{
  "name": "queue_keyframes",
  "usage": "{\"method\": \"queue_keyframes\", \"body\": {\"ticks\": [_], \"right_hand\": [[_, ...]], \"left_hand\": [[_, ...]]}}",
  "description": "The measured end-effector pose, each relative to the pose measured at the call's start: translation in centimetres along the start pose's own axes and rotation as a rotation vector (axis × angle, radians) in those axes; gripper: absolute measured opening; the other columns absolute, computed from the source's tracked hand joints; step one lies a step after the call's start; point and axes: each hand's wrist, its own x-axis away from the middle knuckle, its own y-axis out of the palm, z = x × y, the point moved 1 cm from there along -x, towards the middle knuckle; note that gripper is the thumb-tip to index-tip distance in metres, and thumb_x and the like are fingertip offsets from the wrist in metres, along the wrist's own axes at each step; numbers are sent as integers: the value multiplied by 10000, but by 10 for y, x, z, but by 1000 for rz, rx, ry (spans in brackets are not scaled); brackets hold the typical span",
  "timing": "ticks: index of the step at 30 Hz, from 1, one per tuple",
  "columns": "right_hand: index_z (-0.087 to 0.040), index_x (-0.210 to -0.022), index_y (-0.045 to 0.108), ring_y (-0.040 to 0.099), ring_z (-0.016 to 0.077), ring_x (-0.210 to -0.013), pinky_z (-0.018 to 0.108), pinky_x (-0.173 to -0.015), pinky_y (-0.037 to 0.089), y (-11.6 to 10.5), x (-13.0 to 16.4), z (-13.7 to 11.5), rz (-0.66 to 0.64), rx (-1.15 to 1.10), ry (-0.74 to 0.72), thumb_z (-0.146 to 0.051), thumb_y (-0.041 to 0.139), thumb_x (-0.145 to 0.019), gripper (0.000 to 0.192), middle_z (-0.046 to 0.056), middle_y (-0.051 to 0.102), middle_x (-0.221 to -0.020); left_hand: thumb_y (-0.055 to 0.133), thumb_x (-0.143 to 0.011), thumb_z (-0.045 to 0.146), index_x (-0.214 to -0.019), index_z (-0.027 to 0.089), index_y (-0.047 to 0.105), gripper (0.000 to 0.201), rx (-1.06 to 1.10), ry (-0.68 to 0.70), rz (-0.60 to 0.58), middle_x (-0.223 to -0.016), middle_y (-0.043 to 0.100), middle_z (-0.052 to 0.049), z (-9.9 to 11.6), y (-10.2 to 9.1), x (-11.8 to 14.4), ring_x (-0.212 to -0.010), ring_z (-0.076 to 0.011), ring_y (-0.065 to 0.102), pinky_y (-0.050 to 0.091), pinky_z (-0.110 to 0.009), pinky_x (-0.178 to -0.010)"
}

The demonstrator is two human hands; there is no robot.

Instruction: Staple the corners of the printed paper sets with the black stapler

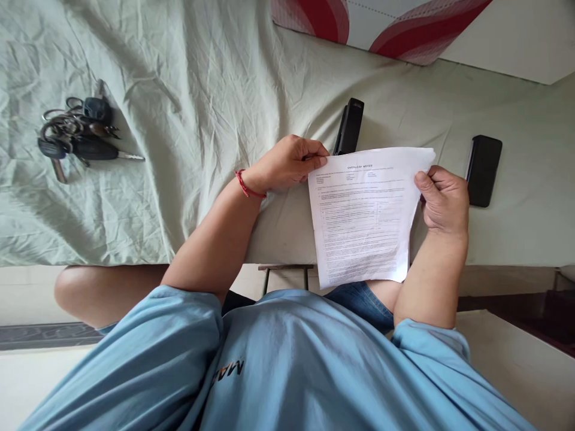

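A printed sheet of paper, perhaps more than one layer, is held up by its two top corners. My left hand, with a red string on the wrist, pinches the upper left corner between thumb and fingers. At the upper right corner, my right hand grips the edge with its thumb on top and fingers curled behind. The paper's lower edge hangs over the front edge of the cloth, above my lap. Just beyond its top edge lies a black stapler, its near end hidden by the paper.
A bunch of keys lies on the wrinkled pale green cloth at the left. To the right of my right hand is a black rectangular phone-like object. A red and white patterned panel borders the back.
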Motion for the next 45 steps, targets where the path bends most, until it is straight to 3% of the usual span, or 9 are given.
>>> {"method": "queue_keyframes", "body": {"ticks": [3, 13, 23, 27, 30, 34, 37, 40, 45], "right_hand": [[-296, -738, 753, 457, 167, -663, 393, -656, 483, -4, 0, 1, 11, 22, 32, -989, 1062, -763, 759, -52, 464, -658], [-305, -693, 794, 438, 163, -651, 401, -638, 472, -3, 2, -5, 101, 34, -58, -1034, 1059, -737, 777, -33, 523, -656], [-289, -715, 727, 422, 160, -653, 375, -635, 452, -5, 3, -6, 11, 114, -55, -1079, 947, -859, 833, -45, 430, -654], [-297, -854, 797, 632, 199, -751, 373, -712, 589, -7, 6, -11, -146, 21, 57, -1123, 952, -794, 842, -14, 644, -747], [-309, -967, 863, 818, 278, -923, 440, -857, 726, -19, 10, -15, -331, -15, 189, -974, 1111, -726, 750, 29, 831, -893], [-293, -1024, 941, 853, 280, -919, 437, -849, 744, -41, 13, -14, -383, 36, 272, -762, 1221, -672, 650, 31, 893, -908], [-283, -973, 977, 778, 216, -806, 386, -764, 666, -46, 13, -13, -131, 64, 119, -674, 1205, -722, 517, 34, 900, -881], [-297, -952, 1009, 764, 210, -775, 400, -730, 614, -41, 16, -22, 86, 86, -133, -668, 1164, -812, 426, 46, 911, -873], [-360, -979, 1035, 811, 246, -771, 441, -728, 625, -33, 23, -43, 60, 67, -328, -776, 1109, -896, 431, 45, 908, -867]], "left_hand": [[631, -1159, 328, -1085, 206, 760, 193, -14, -11, -1, -771, 584, 29, -1, -1, 0, -660, -127, 539, 454, -302, -716], [629, -1142, 369, -1076, 205, 765, 224, -158, 4, -46, -794, 632, 11, 3, -3, -1, -721, -156, 586, 470, -315, -766], [629, -1134, 394, -1059, 218, 755, 229, -147, -62, -30, -772, 620, 15, 11, -3, 2, -696, -159, 586, 484, -321, -746], [635, -1142, 367, -1037, 230, 729, 196, -57, -46, 39, -778, 595, 15, 7, -3, 4, -688, -148, 547, 480, -333, -732], [673, -1162, 411, -1049, 240, 735, 213, 13, -17, 112, -762, 579, 15, -5, -5, 3, -674, -146, 514, 447, -336, -686], [727, -1173, 589, -1056, 257, 757, 354, 14, 51, 264, -790, 610, 1, -24, -14, 1, -726, -167, 584, 488, -356, -724], [825, -1104, 698, -1015, 244, 761, 467, -12, 126, 321, -891, 685, -26, -30, -24, 2, -835, -201, 687, 556, -389, -817], [953, -1009, 795, -1042, 231, 784, 590, 69, 161, 254, -976, 771, -50, -26, -30, 7, -922, -235, 762, 606, -402, -844], [1025, -900, 1000, -1152, 203, 861, 852, 44, 70, 144, -1082, 898, -85, -16, -28, 15, -1016, -265, 793, 683, -393, -854]]}}
